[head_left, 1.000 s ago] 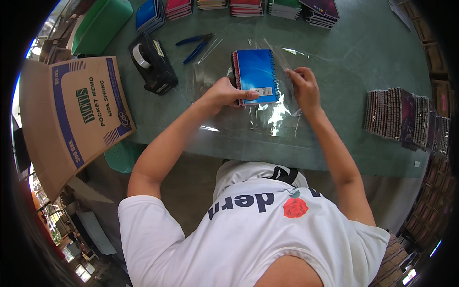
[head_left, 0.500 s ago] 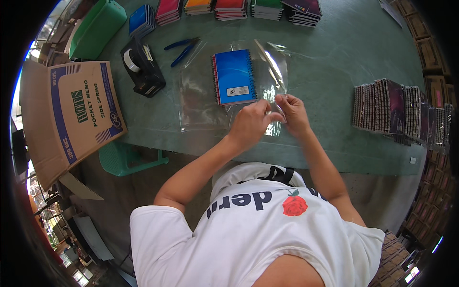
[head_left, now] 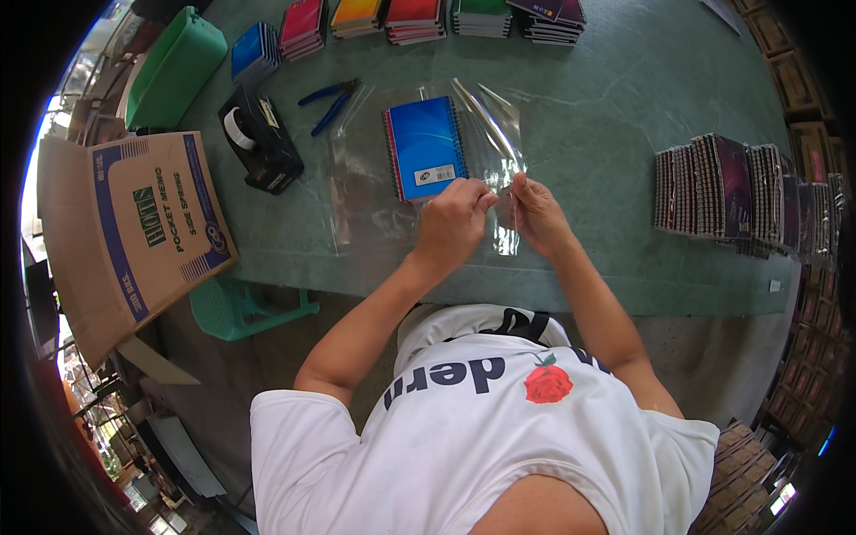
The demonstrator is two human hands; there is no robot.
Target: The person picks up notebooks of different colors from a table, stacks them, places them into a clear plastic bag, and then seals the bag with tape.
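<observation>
Clear plastic sleeve [head_left: 499, 134] pinched by left hand [head_left: 452, 218] and right hand [head_left: 538, 212], beside blue notebook [head_left: 425, 147].

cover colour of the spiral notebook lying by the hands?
Blue, with a small pale label near its lower edge. The spiral notebook shows clearly in the head view.

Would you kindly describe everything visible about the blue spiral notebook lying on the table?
The blue spiral notebook lies flat and closed on the green table, slightly tilted, its wire binding along the left edge. The glossy cover carries a small pale label near the lower right corner. It rests on clear plastic sleeves; neither the left hand nor the right hand touches it.
</observation>
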